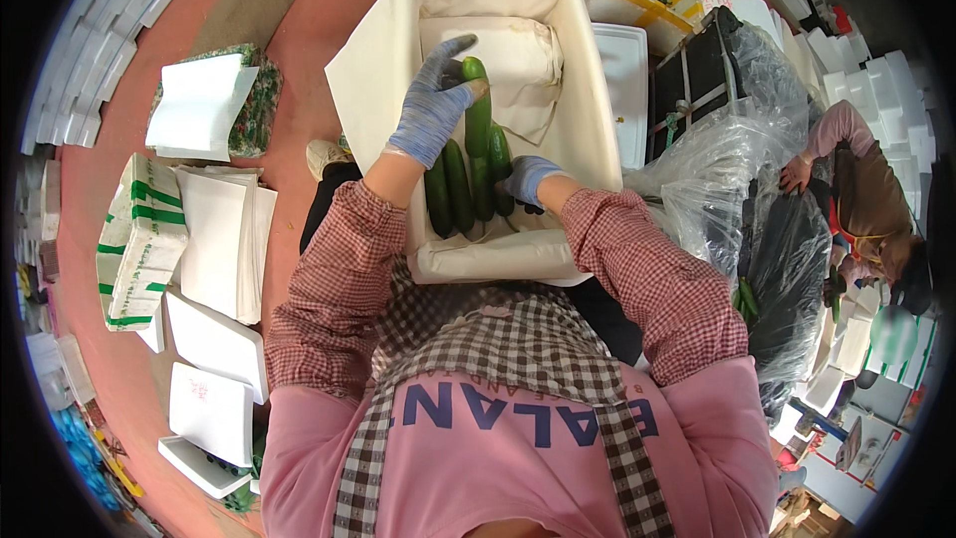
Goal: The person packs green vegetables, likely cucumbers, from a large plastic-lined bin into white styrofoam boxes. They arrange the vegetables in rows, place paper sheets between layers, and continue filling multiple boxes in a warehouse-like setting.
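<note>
My left hand, in a bluish glove, has its thumb across the upper part of a green cucumber, with the index finger stretched out beyond it. This cucumber lies over the row below. My right hand, also gloved, curls against the rightmost cucumber; its fingertips are partly hidden. Two more cucumbers lie side by side at the left wall. All are in a white foam box lined with pale paper, which stands right before my apron.
Clear plastic film drapes over a black container on the right, where another person works. A yellow-taped foam box holds cucumbers. Stacked paper sheets and foam lids lie on the left.
</note>
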Motion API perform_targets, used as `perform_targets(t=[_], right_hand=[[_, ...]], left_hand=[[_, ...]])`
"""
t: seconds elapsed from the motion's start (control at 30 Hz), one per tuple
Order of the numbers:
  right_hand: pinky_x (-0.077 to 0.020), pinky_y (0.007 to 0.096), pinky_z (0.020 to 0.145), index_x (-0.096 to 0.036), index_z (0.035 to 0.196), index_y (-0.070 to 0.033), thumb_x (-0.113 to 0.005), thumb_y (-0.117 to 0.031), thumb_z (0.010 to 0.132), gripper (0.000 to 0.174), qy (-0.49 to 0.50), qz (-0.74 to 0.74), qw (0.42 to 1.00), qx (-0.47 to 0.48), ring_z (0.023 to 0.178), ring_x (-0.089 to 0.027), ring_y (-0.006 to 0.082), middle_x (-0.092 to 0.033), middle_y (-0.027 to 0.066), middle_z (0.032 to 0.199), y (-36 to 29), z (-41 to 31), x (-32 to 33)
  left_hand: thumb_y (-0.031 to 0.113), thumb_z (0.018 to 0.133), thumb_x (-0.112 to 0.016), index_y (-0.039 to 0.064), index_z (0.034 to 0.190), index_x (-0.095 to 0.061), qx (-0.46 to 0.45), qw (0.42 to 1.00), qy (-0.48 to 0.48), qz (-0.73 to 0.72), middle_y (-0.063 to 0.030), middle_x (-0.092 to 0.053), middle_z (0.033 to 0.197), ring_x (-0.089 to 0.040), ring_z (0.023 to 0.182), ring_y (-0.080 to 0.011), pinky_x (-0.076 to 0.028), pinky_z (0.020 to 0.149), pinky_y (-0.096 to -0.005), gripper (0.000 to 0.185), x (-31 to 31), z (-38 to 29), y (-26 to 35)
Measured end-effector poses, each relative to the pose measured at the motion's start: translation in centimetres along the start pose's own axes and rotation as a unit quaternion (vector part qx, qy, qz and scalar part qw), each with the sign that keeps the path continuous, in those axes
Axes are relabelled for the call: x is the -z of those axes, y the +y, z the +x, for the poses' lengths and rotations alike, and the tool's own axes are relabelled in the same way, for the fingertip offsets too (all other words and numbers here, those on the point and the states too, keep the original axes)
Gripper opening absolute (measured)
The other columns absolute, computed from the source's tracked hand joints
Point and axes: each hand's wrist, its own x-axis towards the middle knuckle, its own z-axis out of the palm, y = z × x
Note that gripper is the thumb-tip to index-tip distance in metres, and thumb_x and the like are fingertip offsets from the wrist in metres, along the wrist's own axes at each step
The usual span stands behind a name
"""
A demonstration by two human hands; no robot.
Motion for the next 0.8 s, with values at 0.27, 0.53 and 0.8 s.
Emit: perform_targets(t=[0.27, 0.53, 0.8], right_hand=[[-0.0515, 0.0405, 0.081, -0.068, 0.110, -0.001, -0.054, -0.039, 0.091, 0.045, -0.047, -0.214, 0.960, 0.174, 0.094, -0.067, 0.0316, -0.069, 0.0161, 0.104, -1.7, -0.5, -0.4], [-0.0474, 0.0321, 0.096, -0.062, 0.126, -0.012, -0.060, -0.042, 0.089, 0.047, -0.005, 0.249, 0.928, 0.277, 0.110, -0.061, 0.0254, -0.062, 0.0120, 0.124, 7.0, -17.7, 5.9], [-0.0550, 0.0333, 0.080, -0.054, 0.129, 0.003, -0.061, -0.025, 0.094, 0.045, 0.335, 0.629, 0.657, 0.245, 0.092, -0.068, 0.0241, -0.067, 0.0128, 0.102, 28.9, -27.6, 4.0]], left_hand=[[0.010, 0.087, -0.063, 0.009, 0.127, -0.056, 0.058, 0.997, -0.027, -0.037, -0.0061, -0.061, 0.109, -0.056, 0.089, -0.0146, -0.047, 0.083, -0.0267, 0.041, -5.1, 5.5, -2.4], [0.023, 0.089, -0.054, 0.012, 0.133, -0.053, 0.136, 0.876, -0.280, 0.367, -0.0165, -0.057, 0.130, -0.053, 0.121, -0.0346, -0.042, 0.102, -0.0373, 0.046, -2.6, 4.9, -11.8], [0.020, 0.090, -0.058, 0.019, 0.124, -0.058, -0.040, 0.737, -0.281, 0.613, -0.0192, -0.061, 0.115, -0.056, 0.109, -0.0354, -0.043, 0.095, -0.0445, 0.034, -1.4, 1.1, -14.2]])
